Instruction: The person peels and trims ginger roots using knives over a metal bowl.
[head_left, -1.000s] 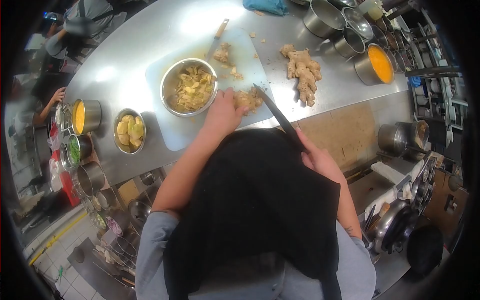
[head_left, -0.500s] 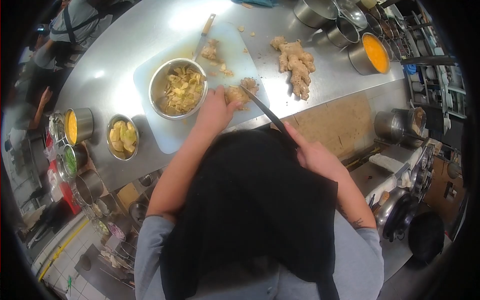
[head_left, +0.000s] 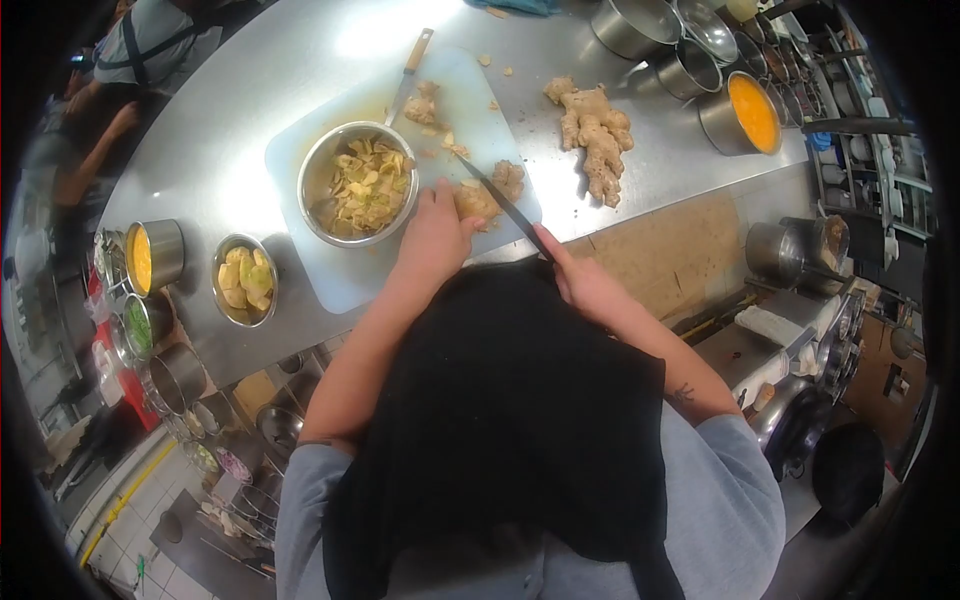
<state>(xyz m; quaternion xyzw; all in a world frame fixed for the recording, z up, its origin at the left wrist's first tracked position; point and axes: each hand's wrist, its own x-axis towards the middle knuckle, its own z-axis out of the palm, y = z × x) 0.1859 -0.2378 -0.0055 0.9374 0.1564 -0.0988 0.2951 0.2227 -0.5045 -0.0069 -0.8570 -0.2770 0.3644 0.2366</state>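
My left hand (head_left: 436,232) has its fingers closed on a partly peeled piece of ginger (head_left: 474,203) on the white cutting board (head_left: 345,290). My right hand (head_left: 584,280) grips a long-bladed knife (head_left: 508,204), whose blade crosses the ginger with its tip pointing up and left. A knobbly, unpeeled ginger end (head_left: 509,180) shows on the blade's far side; whether it is joined is hidden. Close by on the left, a steel bowl (head_left: 308,212) holds ginger peelings and slices. Another knife with a wooden handle (head_left: 418,52) lies beyond it, beside a small ginger chunk (head_left: 422,104).
A large ginger root (head_left: 597,135) lies on the steel table right of the board. Pots of orange liquid (head_left: 754,115) stand at both sides. Left is a small bowl of peeled ginger (head_left: 246,280). A co-worker (head_left: 150,45) stands at the upper left.
The knife has shifted left and its tip now reaches farther up the board. My right hand moved left with it, while my left hand stays on the ginger. The co-worker's arm has risen.
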